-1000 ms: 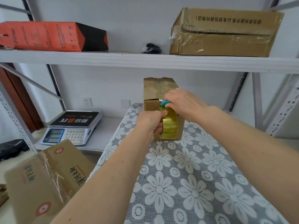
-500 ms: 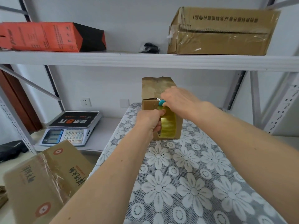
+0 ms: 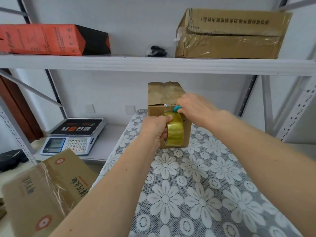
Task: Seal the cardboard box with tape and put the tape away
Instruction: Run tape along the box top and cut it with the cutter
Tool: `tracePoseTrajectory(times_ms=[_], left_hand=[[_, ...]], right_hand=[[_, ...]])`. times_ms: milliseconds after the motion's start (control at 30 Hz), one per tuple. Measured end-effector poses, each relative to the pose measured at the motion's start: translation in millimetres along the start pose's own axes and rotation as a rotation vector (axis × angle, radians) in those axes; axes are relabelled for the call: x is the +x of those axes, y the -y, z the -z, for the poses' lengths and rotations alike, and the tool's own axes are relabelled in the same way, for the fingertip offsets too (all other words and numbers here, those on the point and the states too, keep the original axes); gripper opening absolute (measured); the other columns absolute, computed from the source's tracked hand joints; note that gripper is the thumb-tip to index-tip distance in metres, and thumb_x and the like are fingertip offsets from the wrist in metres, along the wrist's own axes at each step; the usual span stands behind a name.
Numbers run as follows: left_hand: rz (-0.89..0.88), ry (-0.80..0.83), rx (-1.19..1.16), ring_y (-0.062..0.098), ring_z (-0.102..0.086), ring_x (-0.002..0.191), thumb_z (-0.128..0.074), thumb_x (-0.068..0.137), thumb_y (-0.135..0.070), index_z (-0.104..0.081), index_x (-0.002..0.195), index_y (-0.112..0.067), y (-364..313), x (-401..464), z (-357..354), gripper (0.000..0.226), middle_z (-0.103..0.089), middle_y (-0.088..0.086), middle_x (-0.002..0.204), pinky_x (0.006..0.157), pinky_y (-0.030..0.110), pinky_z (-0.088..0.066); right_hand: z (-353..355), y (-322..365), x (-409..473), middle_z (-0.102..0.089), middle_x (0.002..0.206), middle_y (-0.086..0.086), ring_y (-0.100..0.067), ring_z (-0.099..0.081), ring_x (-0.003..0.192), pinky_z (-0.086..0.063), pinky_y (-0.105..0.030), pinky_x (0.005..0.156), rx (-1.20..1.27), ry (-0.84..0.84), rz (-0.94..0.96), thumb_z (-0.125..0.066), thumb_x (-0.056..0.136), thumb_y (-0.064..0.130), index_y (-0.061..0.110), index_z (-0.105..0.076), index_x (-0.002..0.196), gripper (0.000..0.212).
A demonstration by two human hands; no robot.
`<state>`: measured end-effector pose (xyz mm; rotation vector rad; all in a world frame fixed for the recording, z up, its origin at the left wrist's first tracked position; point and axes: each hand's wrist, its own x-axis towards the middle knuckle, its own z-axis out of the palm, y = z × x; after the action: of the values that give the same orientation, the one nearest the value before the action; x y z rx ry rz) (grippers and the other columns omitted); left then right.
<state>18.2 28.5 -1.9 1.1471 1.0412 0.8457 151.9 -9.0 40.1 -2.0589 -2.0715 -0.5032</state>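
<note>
Barely anything's shifted since a second ago: left hand clamped on the yellowish clear tape roll against the small brown cardboard box on the flowery tablecloth. Right hand pinches a teal cutter at the seam. Pull crooked and the tape probably wrinkles or tears short.

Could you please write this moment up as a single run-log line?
stage: taping box | left hand: grips tape roll against cardboard box | right hand: holds teal tool at tape edge | tape: not put away
</note>
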Motion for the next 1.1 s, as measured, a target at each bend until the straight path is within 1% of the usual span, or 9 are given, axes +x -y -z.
tracePoseTrajectory(times_ms=[233,333,433,500,600,733,867,1000,1100], left_hand=[[0.036,-0.042,0.026,0.012,-0.042,0.046,-0.069,0.083,-0.018,-0.052,0.070,-0.012,10,-3,6,0.022,-0.049,0.002,0.058,0.045,0.022,-0.038],[0.037,-0.001,0.052,0.017,-0.050,0.057,-0.068,0.083,-0.018,-0.059,0.079,-0.009,18,-2,9,0.014,-0.057,0.007,0.069,0.063,0.033,-0.051],[0.046,0.063,0.109,0.024,-0.060,0.074,-0.068,0.084,-0.017,-0.065,0.092,-0.005,21,-4,12,0.015,-0.065,0.012,0.086,0.081,0.042,-0.055],[0.046,0.098,0.136,0.020,-0.061,0.070,-0.066,0.085,-0.016,-0.066,0.092,-0.007,22,-5,14,0.011,-0.066,0.009,0.084,0.067,0.035,-0.058],[0.023,0.093,0.151,0.010,-0.062,0.056,-0.067,0.084,-0.010,-0.067,0.103,-0.007,26,-8,19,0.019,-0.065,0.006,0.075,0.040,0.017,-0.046],[0.006,0.105,0.238,0.027,-0.063,0.107,-0.073,0.079,-0.014,-0.065,0.117,-0.009,31,-12,24,0.038,-0.067,0.017,0.116,0.089,0.038,-0.051],[-0.002,0.246,0.304,0.015,-0.064,0.073,-0.064,0.085,-0.004,-0.068,0.106,-0.006,31,-18,28,0.022,-0.071,0.007,0.090,0.061,0.021,-0.051],[-0.052,0.260,0.372,0.022,-0.067,0.081,-0.067,0.080,-0.009,-0.071,0.082,-0.013,31,-28,24,0.006,-0.073,0.010,0.092,0.080,0.032,-0.055],[-0.149,0.200,0.525,0.018,-0.061,0.081,-0.075,0.072,-0.032,-0.065,0.074,-0.014,34,-34,19,0.021,-0.070,0.006,0.090,0.072,0.028,-0.048]], right_hand=[[-11,-15,-11,-0.062,0.095,-0.010,-0.027,-0.056,0.086,-0.042,-0.036,0.070,0.096,0.015,-0.132,-0.051,0.095,0.024,0.006,-0.062,0.097,0.021],[-14,-20,-15,-0.063,0.089,-0.009,-0.024,-0.056,0.078,-0.048,-0.040,0.070,0.209,-0.013,-0.219,-0.051,0.095,0.026,0.008,-0.061,0.095,0.021],[-13,-18,-15,-0.059,0.086,-0.007,-0.020,-0.050,0.072,-0.036,-0.031,0.059,0.317,-0.012,-0.283,-0.052,0.095,0.023,0.008,-0.060,0.096,0.017],[-13,-16,-17,-0.060,0.090,-0.009,-0.019,-0.049,0.072,-0.034,-0.027,0.055,0.414,-0.013,-0.312,-0.053,0.094,0.019,0.007,-0.061,0.100,0.017],[-14,-11,-24,-0.066,0.098,-0.010,-0.019,-0.061,0.079,-0.048,-0.028,0.065,0.602,-0.020,-0.374,-0.053,0.094,0.015,0.009,-0.062,0.108,0.019],[-16,-5,-37,-0.064,0.105,-0.007,-0.014,-0.067,0.085,-0.056,-0.025,0.069,0.832,0.015,-0.441,-0.048,0.096,0.009,0.013,-0.056,0.120,0.025],[-17,-4,-49,-0.065,0.101,-0.011,-0.019,-0.064,0.086,-0.055,-0.023,0.066,0.958,0.017,-0.543,-0.043,0.097,0.001,0.013,-0.052,0.121,0.028],[-26,-8,-61,-0.063,0.100,-0.014,-0.020,-0.063,0.083,-0.054,-0.022,0.060,1.023,0.010,-0.638,-0.043,0.095,-0.003,0.009,-0.051,0.126,0.034],[-35,-8,-72,-0.063,0.102,-0.014,-0.020,-0.063,0.081,-0.053,-0.024,0.061,1.039,0.030,-0.687,-0.044,0.095,-0.002,0.008,-0.048,0.128,0.035]])
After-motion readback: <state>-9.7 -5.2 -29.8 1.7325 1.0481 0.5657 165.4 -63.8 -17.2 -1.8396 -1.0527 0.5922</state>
